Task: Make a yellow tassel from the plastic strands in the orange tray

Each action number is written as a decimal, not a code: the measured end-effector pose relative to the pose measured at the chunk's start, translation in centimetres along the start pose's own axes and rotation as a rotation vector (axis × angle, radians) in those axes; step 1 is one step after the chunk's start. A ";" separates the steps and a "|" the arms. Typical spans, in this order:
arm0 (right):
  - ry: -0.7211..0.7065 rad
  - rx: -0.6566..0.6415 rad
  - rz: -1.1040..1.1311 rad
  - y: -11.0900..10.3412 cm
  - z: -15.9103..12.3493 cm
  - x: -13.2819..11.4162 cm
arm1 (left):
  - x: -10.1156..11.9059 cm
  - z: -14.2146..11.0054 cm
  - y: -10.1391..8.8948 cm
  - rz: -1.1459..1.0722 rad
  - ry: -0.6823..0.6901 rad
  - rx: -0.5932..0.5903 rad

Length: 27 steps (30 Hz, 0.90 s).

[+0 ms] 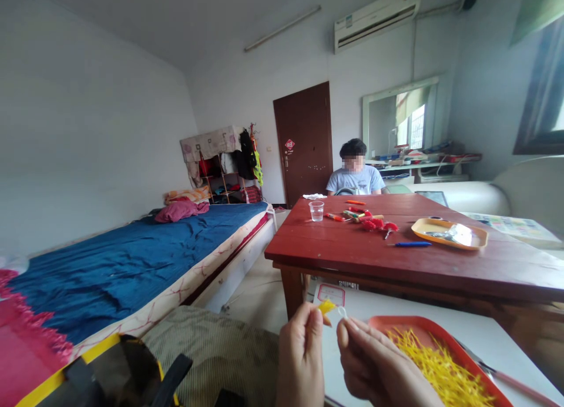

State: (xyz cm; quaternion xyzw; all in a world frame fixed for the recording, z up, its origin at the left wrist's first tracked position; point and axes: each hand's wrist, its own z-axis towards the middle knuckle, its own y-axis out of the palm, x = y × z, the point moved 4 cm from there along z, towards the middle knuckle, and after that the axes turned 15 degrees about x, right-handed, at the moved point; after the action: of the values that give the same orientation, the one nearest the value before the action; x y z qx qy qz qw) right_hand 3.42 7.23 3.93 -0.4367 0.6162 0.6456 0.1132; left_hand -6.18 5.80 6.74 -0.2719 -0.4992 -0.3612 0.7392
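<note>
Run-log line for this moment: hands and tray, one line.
left hand: pinching yellow tuft | right hand: pinching white loop | red tray: beside right hand, holding yellow strands | blue pen: on red table

A clear cup (316, 212) stands near the red table (343, 242)'s far left corner; a pink cloth (182, 211) lies by the bed (132, 266)'s far edge.

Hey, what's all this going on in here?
The left hand pinches a small yellow tuft, while the right hand holds a thin white loop close by. An orange-red tray of yellow strands sits beside them. Across the red table, another person sits behind a clear cup and some red fluffy pieces.
</note>
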 end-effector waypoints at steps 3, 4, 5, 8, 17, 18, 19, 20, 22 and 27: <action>0.094 -0.069 0.051 0.0 -0.2 0.4 | 0.1 0.2 0.1 -0.144 -0.096 -0.117; 0.109 -0.064 0.045 0.0 -0.3 0.5 | 0.3 0.3 0.2 -0.182 -0.128 -0.186; 0.119 -0.051 0.031 0.0 -0.5 0.6 | 0.3 0.2 0.3 -0.206 -0.158 -0.247; 0.080 0.023 -0.097 -0.2 -0.8 0.7 | 0.5 0.2 0.3 -0.213 -0.199 -0.313; -0.727 0.311 -0.899 -0.4 -1.6 -1.3 | 0.0 0.3 0.0 -0.216 -0.318 -0.208; -0.766 0.314 -0.950 -0.4 -1.7 -1.4 | -0.1 0.3 0.0 -0.218 -0.333 -0.217; -0.784 0.303 -0.981 -0.4 -1.7 -1.5 | -0.1 0.2 0.0 -0.221 -0.349 -0.232; -0.782 0.285 -0.989 -0.4 -1.6 -1.5 | -0.2 0.2 0.1 -0.222 -0.362 -0.250; -0.770 0.257 -0.997 -0.5 -1.5 -1.7 | -0.2 0.2 0.0 -0.202 -0.332 -0.247; -0.818 0.370 -1.110 -0.6 -1.8 -2.7 | 0.7 -0.2 -0.6 0.003 -0.014 -0.070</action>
State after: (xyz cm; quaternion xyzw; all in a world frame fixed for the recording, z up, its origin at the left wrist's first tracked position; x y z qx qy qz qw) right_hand 6.23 6.84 5.66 -0.3824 0.3105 0.4898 0.7193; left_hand -6.35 5.11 7.37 -0.3011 -0.4908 -0.3755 0.7262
